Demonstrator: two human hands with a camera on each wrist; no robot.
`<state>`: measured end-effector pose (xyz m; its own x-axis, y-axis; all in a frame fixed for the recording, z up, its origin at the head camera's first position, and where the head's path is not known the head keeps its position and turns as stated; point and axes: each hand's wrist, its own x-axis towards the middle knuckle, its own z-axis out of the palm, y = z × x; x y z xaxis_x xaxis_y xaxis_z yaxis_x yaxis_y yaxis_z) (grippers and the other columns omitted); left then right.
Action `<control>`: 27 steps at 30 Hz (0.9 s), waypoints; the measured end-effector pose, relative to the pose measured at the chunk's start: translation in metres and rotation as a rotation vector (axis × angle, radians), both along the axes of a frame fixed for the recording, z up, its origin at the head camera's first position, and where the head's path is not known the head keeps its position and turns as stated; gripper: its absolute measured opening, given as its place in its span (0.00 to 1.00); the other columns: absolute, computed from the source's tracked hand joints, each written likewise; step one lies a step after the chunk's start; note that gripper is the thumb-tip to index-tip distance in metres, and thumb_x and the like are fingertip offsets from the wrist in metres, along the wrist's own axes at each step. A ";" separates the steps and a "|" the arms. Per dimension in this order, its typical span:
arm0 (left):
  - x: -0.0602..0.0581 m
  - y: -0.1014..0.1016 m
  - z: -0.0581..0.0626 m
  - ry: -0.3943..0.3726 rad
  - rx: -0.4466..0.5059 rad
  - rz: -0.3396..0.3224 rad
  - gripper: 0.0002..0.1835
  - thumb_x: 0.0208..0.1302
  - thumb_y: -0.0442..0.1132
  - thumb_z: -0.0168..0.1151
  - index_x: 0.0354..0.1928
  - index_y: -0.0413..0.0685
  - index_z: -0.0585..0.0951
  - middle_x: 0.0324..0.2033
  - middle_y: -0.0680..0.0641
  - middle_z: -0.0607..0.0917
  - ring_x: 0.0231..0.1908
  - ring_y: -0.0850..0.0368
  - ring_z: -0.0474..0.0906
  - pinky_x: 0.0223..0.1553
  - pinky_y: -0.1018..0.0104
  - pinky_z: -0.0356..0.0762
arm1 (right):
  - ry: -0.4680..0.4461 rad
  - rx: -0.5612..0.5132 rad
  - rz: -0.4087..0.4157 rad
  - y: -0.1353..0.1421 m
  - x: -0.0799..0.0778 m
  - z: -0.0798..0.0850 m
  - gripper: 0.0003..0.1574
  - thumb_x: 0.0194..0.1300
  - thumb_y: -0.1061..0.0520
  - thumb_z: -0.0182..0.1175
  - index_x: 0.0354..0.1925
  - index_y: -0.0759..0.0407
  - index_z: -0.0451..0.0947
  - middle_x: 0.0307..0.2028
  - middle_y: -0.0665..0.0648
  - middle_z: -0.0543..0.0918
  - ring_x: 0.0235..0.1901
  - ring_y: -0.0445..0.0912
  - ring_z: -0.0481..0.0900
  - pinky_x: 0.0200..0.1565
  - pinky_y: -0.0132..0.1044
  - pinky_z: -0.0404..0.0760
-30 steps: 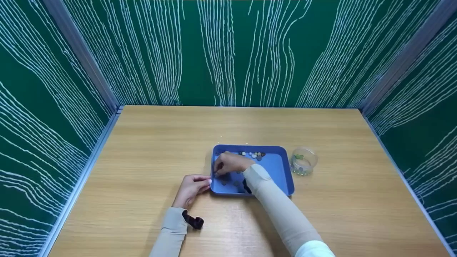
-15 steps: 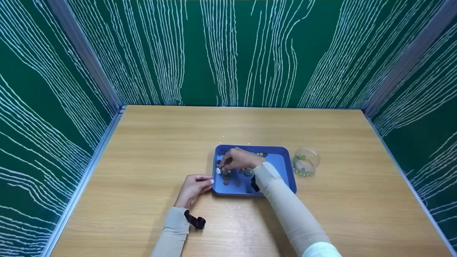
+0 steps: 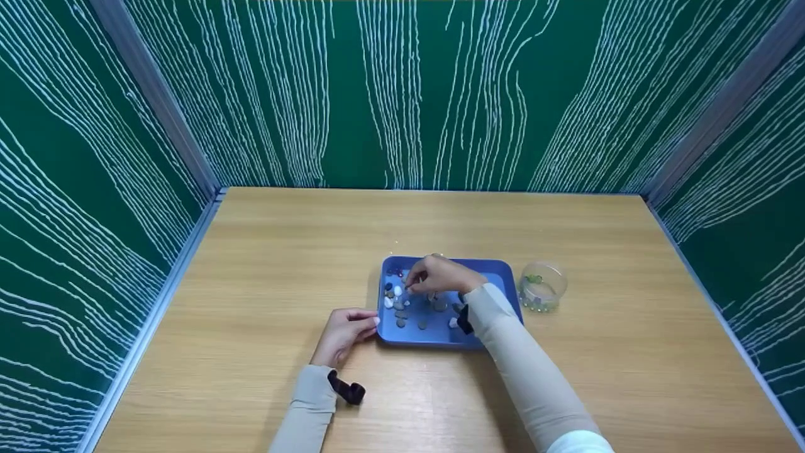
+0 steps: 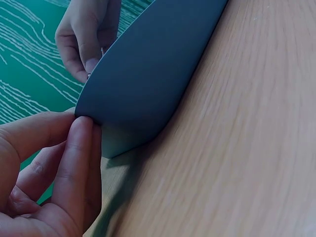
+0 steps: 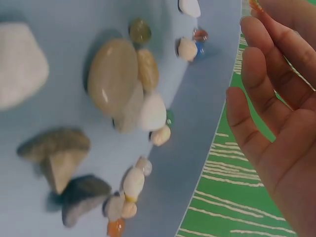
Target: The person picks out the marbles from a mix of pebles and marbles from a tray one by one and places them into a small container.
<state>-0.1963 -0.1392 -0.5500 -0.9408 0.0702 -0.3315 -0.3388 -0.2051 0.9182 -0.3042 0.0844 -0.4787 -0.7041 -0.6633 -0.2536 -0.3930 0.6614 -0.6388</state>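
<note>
A blue tray point(image 3: 434, 344) holds several pebbles and small glass marbles. My left hand point(image 3: 343, 333) pinches its near left rim between thumb and fingers; in the left wrist view those fingers point(image 4: 79, 153) lie against the rim. Over the tray's left half, my right hand point(image 3: 440, 277) has thumb and index finger together on a small shiny thing with orange in it point(image 5: 256, 6), apparently a marble, mostly hidden by the fingertips. Below that hand lie a large tan pebble point(image 5: 113, 76), a white pebble point(image 5: 19, 64) and a grey pebble point(image 5: 86, 192).
A clear round tub point(image 3: 542, 287) with green marbles stands just right of the tray. Tiny pale bits lie on the wooden table point(image 3: 302, 251) behind the tray. Green walls with white lines point(image 3: 365, 94) enclose the back and sides.
My right hand has moved from the tray's left edge rightward and slightly back, uncovering white and dark pebbles at the left. The left hand keeps its hold on the rim.
</note>
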 end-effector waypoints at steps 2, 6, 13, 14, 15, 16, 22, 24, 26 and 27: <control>0.000 0.000 -0.001 0.004 0.008 -0.001 0.19 0.56 0.23 0.64 0.50 0.18 0.76 0.34 0.43 0.85 0.31 0.61 0.83 0.38 0.72 0.85 | 0.008 -0.009 -0.003 0.004 -0.001 0.002 0.12 0.63 0.54 0.64 0.44 0.58 0.85 0.37 0.51 0.86 0.32 0.44 0.79 0.35 0.33 0.85; 0.000 0.000 -0.001 -0.008 0.009 0.005 0.19 0.56 0.23 0.64 0.50 0.19 0.76 0.34 0.43 0.85 0.31 0.61 0.83 0.38 0.71 0.85 | 0.007 -0.023 -0.016 0.014 -0.003 0.004 0.12 0.63 0.54 0.64 0.43 0.58 0.85 0.37 0.51 0.86 0.34 0.43 0.79 0.39 0.34 0.85; -0.001 0.000 -0.001 -0.015 -0.001 0.000 0.19 0.56 0.23 0.64 0.50 0.20 0.76 0.32 0.47 0.84 0.31 0.61 0.83 0.39 0.71 0.85 | 0.037 -0.025 -0.028 0.032 -0.006 0.008 0.12 0.64 0.53 0.64 0.42 0.57 0.85 0.37 0.51 0.86 0.35 0.44 0.79 0.41 0.35 0.85; -0.001 0.000 -0.001 -0.011 0.001 -0.003 0.19 0.56 0.23 0.64 0.50 0.20 0.76 0.32 0.46 0.84 0.31 0.61 0.83 0.39 0.71 0.85 | 0.041 -0.024 -0.032 0.035 -0.006 0.009 0.12 0.64 0.54 0.63 0.43 0.57 0.85 0.37 0.51 0.86 0.35 0.44 0.79 0.40 0.35 0.85; -0.001 0.000 -0.001 -0.009 0.001 -0.004 0.19 0.56 0.23 0.64 0.50 0.20 0.76 0.33 0.46 0.85 0.31 0.60 0.83 0.39 0.71 0.85 | 0.043 -0.022 -0.042 0.038 -0.006 0.010 0.12 0.64 0.53 0.64 0.43 0.57 0.85 0.37 0.51 0.86 0.35 0.44 0.79 0.40 0.34 0.84; -0.001 0.000 -0.001 -0.009 0.002 -0.005 0.19 0.57 0.23 0.64 0.50 0.20 0.76 0.33 0.45 0.85 0.31 0.60 0.83 0.39 0.71 0.85 | 0.040 -0.021 -0.052 0.041 -0.006 0.011 0.12 0.64 0.53 0.64 0.43 0.57 0.85 0.37 0.52 0.86 0.35 0.46 0.79 0.38 0.34 0.85; -0.001 -0.001 0.000 -0.013 -0.010 -0.007 0.18 0.57 0.24 0.64 0.50 0.21 0.77 0.36 0.41 0.85 0.32 0.59 0.84 0.40 0.70 0.85 | 0.012 -0.035 -0.107 0.059 -0.007 0.013 0.13 0.64 0.54 0.63 0.45 0.59 0.84 0.38 0.54 0.85 0.37 0.56 0.82 0.38 0.40 0.87; -0.001 -0.001 0.000 -0.012 -0.014 -0.010 0.18 0.57 0.24 0.64 0.50 0.21 0.77 0.37 0.40 0.85 0.32 0.59 0.84 0.40 0.70 0.85 | 0.000 -0.040 -0.120 0.065 -0.007 0.014 0.14 0.64 0.54 0.63 0.45 0.59 0.84 0.38 0.55 0.85 0.39 0.58 0.82 0.41 0.42 0.87; 0.000 -0.001 0.000 -0.012 -0.013 -0.010 0.18 0.57 0.24 0.64 0.50 0.21 0.76 0.37 0.39 0.85 0.32 0.59 0.84 0.40 0.70 0.85 | -0.011 -0.044 -0.139 0.071 -0.007 0.015 0.13 0.64 0.55 0.64 0.45 0.59 0.84 0.38 0.55 0.85 0.40 0.59 0.83 0.43 0.43 0.86; 0.000 -0.001 0.000 -0.012 -0.014 -0.010 0.19 0.57 0.24 0.64 0.50 0.21 0.76 0.37 0.39 0.85 0.32 0.59 0.84 0.40 0.70 0.85 | -0.011 -0.046 -0.146 0.074 -0.006 0.015 0.13 0.64 0.55 0.64 0.45 0.59 0.84 0.38 0.55 0.85 0.40 0.59 0.83 0.44 0.42 0.86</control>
